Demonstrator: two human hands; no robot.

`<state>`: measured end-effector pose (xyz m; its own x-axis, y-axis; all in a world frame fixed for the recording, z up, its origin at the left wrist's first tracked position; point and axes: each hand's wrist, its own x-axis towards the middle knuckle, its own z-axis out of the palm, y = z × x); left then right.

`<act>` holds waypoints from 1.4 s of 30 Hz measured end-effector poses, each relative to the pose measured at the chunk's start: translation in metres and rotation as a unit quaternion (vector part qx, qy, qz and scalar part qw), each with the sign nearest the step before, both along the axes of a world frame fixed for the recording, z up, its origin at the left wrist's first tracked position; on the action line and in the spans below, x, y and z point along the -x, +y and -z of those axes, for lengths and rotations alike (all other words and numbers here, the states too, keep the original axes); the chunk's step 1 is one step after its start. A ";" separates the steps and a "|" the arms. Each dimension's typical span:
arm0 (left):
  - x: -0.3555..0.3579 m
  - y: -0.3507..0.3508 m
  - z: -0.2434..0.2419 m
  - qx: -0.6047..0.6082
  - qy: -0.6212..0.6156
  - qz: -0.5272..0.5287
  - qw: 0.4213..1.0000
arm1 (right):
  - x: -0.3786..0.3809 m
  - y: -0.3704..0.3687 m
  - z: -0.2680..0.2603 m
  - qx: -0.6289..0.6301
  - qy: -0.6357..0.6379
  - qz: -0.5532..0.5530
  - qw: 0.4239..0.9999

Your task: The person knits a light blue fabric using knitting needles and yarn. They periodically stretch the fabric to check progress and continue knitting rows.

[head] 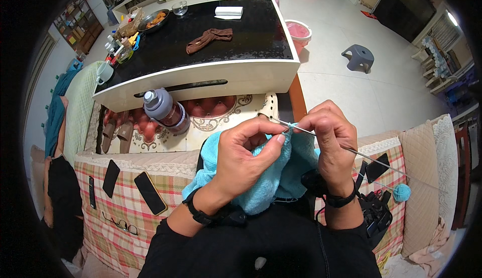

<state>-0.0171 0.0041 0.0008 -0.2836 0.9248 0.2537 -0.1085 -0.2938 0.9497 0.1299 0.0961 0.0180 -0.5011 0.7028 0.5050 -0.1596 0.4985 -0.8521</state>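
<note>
Light-blue knitted fabric (271, 172) lies across my lap, its upper edge raised between my hands. My left hand (244, 157) pinches that edge near the needle tips with thumb and index finger. In my right hand (331, 138) is a long metal knitting needle (384, 165), its shaft running far out to the right. The tips meet at a small blue stitch (290, 126); most of the second needle is hidden by my left fingers. A strand of yarn leads right to a blue yarn ball (401, 193) on the sofa.
A black-topped coffee table (256, 44) stands ahead, with a brown cloth band (209, 40) on it. Below its drawer is a large grey water bottle (165, 110). Phones (150, 193) and eyeglasses (122, 225) lie on the plaid sofa cover. Another person's arm (60, 135) is at left.
</note>
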 end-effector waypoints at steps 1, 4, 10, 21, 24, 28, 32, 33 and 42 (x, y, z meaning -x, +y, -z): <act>0.000 0.000 -0.001 0.001 0.001 -0.004 1.000 | 0.000 0.000 -0.002 -0.001 -0.015 0.004 1.000; 0.000 0.000 -0.004 0.007 0.019 -0.013 1.000 | -0.001 0.000 -0.008 -0.009 -0.048 0.011 0.999; 0.009 0.000 -0.001 -0.036 0.153 -0.023 0.987 | -0.002 0.003 -0.014 -0.008 -0.076 0.002 0.997; -0.006 -0.001 0.005 -0.084 -0.185 -0.062 0.977 | 0.009 -0.014 0.012 -0.005 0.056 0.003 0.998; -0.004 -0.003 0.013 -0.082 -0.157 -0.063 0.982 | 0.011 -0.016 0.018 0.021 0.085 -0.006 0.996; -0.002 -0.003 0.017 -0.085 -0.174 -0.038 0.980 | 0.010 -0.014 0.024 0.034 0.088 -0.017 0.995; 0.000 -0.002 0.016 -0.053 -0.183 0.015 0.982 | 0.011 -0.013 0.024 0.040 0.108 -0.026 0.993; 0.000 -0.002 0.017 -0.041 -0.165 0.028 0.985 | 0.012 -0.012 0.022 0.019 0.103 -0.017 0.994; 0.006 0.001 0.013 0.022 -0.137 0.049 0.989 | -0.007 -0.005 0.014 -0.173 -0.024 0.103 0.979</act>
